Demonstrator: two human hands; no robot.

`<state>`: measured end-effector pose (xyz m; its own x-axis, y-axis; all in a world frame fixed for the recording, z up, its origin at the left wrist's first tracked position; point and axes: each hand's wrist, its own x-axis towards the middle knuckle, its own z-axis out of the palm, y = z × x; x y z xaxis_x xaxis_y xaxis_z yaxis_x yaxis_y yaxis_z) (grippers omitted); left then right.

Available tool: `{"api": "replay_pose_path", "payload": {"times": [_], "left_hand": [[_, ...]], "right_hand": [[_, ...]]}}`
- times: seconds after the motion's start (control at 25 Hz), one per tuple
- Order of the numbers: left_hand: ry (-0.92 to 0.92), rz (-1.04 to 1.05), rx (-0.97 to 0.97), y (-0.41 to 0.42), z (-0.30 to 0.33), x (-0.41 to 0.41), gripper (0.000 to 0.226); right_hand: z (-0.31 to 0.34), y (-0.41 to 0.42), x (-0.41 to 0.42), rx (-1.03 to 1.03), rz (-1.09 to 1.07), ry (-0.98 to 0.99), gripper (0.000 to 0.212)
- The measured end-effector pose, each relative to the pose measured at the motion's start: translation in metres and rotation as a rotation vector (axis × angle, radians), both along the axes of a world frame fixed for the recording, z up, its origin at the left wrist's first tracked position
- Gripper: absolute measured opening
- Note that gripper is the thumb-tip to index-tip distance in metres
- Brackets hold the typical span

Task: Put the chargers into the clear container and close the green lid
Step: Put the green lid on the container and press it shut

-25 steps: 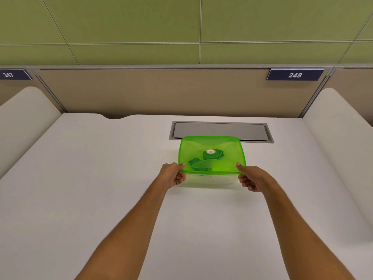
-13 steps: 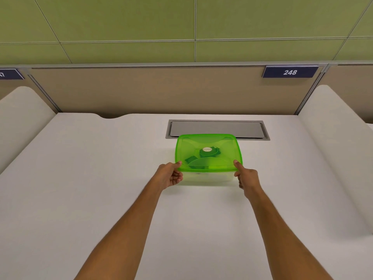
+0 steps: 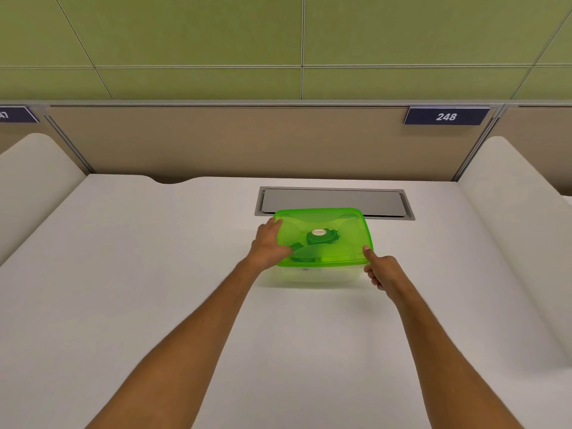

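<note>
The clear container point(image 3: 322, 275) stands on the white desk point(image 3: 154, 274) with the translucent green lid point(image 3: 343, 224) lying on top of it. Dark charger shapes point(image 3: 320, 237) show through the lid, one bearing a round pale label. My left hand point(image 3: 268, 246) lies flat along the lid's left edge, fingers stretched toward the far left corner and thumb on the lid's top. My right hand point(image 3: 382, 270) is at the near right corner, thumb pressed on the lid's rim and fingers curled beneath it.
A grey metal cable hatch point(image 3: 334, 199) is set into the desk right behind the container. A beige partition with a sign reading 248 point(image 3: 445, 116) closes the back. Rounded white dividers point(image 3: 510, 212) rise on the desk's left and right.
My left hand has let go of the near left corner and slid forward, flattening along the lid's left edge. My right hand has stayed at the near right corner.
</note>
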<state>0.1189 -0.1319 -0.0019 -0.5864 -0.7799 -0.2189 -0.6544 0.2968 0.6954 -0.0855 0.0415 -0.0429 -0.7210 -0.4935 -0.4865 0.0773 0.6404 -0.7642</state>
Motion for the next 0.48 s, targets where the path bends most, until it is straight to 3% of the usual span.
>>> {"api": "replay_pose_path", "payload": {"times": [0.16,0.32,0.48], "left_hand": [[-0.332,-0.203,-0.084,0.01,-0.01,-0.02,0.105],[-0.343,-0.201,-0.128,0.015,-0.013,-0.023,0.109],[-0.347,-0.2,-0.113,0.014,-0.012,-0.023,0.111]], "right_hand": [[0.0,0.003,0.002,-0.139,-0.099,-0.146,0.049],[-0.011,0.002,0.01,-0.212,-0.229,-0.145,0.044],[-0.009,0.004,0.01,-0.206,-0.199,-0.162,0.045]]}}
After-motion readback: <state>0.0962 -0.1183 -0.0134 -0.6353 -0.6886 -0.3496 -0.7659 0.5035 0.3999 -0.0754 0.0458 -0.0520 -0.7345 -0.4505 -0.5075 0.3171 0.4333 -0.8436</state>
